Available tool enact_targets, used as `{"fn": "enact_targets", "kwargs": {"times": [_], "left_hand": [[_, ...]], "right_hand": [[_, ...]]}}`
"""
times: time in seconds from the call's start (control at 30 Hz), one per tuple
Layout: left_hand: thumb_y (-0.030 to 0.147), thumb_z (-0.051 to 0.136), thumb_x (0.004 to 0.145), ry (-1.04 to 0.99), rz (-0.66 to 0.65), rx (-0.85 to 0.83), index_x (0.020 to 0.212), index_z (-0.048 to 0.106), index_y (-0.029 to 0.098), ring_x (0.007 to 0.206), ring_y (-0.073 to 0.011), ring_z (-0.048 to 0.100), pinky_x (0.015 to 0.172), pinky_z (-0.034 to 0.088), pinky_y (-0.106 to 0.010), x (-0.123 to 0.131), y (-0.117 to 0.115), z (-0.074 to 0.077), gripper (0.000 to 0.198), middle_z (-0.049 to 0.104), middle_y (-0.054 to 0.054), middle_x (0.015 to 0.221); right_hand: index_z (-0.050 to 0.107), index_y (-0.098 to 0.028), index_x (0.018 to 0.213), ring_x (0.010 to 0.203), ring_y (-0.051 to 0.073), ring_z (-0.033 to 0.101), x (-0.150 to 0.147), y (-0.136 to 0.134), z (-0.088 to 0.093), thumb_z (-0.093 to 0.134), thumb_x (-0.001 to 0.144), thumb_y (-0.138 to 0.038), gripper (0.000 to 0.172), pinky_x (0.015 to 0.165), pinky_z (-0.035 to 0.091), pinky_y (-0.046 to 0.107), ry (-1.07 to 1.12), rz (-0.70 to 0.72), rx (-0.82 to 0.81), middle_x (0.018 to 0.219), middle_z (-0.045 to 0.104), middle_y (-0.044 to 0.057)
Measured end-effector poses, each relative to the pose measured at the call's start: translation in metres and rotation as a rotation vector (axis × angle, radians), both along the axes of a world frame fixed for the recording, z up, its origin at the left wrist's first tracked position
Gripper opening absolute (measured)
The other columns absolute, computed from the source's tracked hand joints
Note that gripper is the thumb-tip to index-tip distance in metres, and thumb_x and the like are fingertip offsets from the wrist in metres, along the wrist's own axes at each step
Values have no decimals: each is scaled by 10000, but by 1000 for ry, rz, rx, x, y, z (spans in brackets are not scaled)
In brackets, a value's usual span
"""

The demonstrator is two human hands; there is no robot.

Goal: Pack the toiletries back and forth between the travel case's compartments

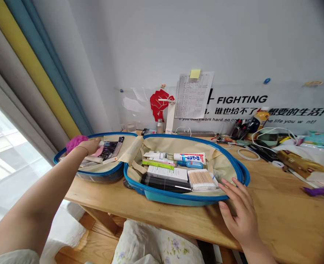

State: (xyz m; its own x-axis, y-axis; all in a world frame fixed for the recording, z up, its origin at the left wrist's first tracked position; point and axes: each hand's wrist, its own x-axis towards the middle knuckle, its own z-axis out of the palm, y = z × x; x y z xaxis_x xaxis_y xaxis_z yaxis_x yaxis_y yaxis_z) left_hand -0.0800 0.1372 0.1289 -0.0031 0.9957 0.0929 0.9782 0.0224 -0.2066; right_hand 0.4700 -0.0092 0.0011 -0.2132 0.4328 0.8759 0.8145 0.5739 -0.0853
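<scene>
An open blue suitcase (219, 143) with a beige lining lies on the wooden table in two halves. My left hand (92, 146) reaches into its left half, beside a magenta mesh bath puff (76, 142) and above a pink item (98, 152). Its fingers are mostly hidden, so their grip does not show. Dark slim packaged items (112, 150) lie to its right. Fingers spread, my right hand (239, 211) is at the front right rim of the right half. Closest to it inside is a pack of cotton swabs (202, 179). Toothpaste (191, 157), a blue bottle (193, 164), a white box (167, 173) and a black case (167, 184) lie there too.
Along the wall stand a white lamp (170, 117) and a small silver-capped bottle (159, 126). Rolls of tape (248, 154), cables, an orange drink bottle (261, 118) and wrappers crowd the table's right side. A curtain (30, 62) hangs at the left.
</scene>
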Motion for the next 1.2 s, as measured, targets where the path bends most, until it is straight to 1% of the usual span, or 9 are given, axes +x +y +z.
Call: {"fn": "enact_targets", "kwargs": {"times": [0.13, 0.17, 0.23, 0.37, 0.5, 0.73, 0.9, 1.07, 1.2], "left_hand": [[342, 308, 1027, -26, -71, 137, 1420, 385, 146, 1288, -260, 502, 1068, 406, -371, 59, 14, 27, 445, 528, -140, 1375], [380, 294, 1025, -36, -131, 149, 1435, 369, 187, 1317, -247, 478, 1082, 389, -344, 81, 18, 32, 459, 506, -116, 1407], [398, 313, 1008, -69, -394, 27, 1436, 374, 170, 1315, -273, 483, 1089, 379, -379, 129, 29, 34, 488, 500, -140, 1419], [364, 527, 912, -44, -543, -206, 1326, 526, 218, 1140, -227, 611, 995, 448, -307, 207, 50, 12, 439, 629, -88, 1295], [317, 599, 845, -21, -549, -328, 1243, 605, 215, 1065, -227, 645, 923, 486, -295, 232, 66, -13, 411, 679, -91, 1226], [312, 528, 878, -98, -532, -410, 1298, 612, 218, 1124, -242, 630, 965, 473, -310, 221, 67, -23, 438, 665, -85, 1279], [365, 437, 929, -254, -509, -304, 1348, 577, 265, 1214, -202, 576, 1048, 409, -266, 201, 59, -9, 453, 612, -15, 1370], [395, 213, 972, -385, -329, -68, 1391, 511, 227, 1289, -191, 508, 1106, 362, -284, 123, 48, 24, 541, 557, -18, 1426], [504, 326, 892, -395, -124, -86, 1266, 592, 167, 1136, -251, 603, 1039, 438, -361, 54, 34, 27, 570, 676, -85, 1226]], "right_hand": [[546, -237, 1311, 1306, 314, 509, 1, 1, -1, 490, 925, -290, 393, 1069, 438, 538, 2, 10, 4, 1248, 641, 104], [551, -234, 1307, 1308, 313, 506, 1, 2, -1, 492, 925, -286, 390, 1071, 434, 538, 7, 13, 7, 1247, 641, 105], [561, -236, 1300, 1307, 313, 506, 0, 2, -2, 496, 921, -284, 387, 1072, 432, 541, 22, 18, 15, 1244, 642, 102], [559, -244, 1309, 1301, 313, 511, 0, 2, -1, 491, 921, -282, 395, 1063, 438, 543, 22, 16, 10, 1245, 644, 97], [550, -228, 1315, 1299, 312, 509, 0, 0, 0, 489, 924, -276, 398, 1060, 440, 537, 0, 10, 11, 1245, 639, 108], [556, -232, 1309, 1304, 312, 506, -1, 0, 0, 490, 922, -276, 395, 1070, 432, 536, 16, 14, 13, 1245, 639, 103], [558, -227, 1308, 1311, 311, 501, 0, 1, -1, 488, 923, -269, 393, 1078, 428, 529, 9, 22, 13, 1250, 637, 108], [564, -236, 1295, 1300, 317, 515, 2, 2, -3, 495, 920, -286, 384, 1077, 429, 541, 10, 11, 8, 1237, 646, 103], [575, -222, 1287, 1313, 314, 501, 2, 3, -4, 497, 920, -291, 381, 1094, 415, 531, 23, 18, 5, 1243, 642, 105]]}}
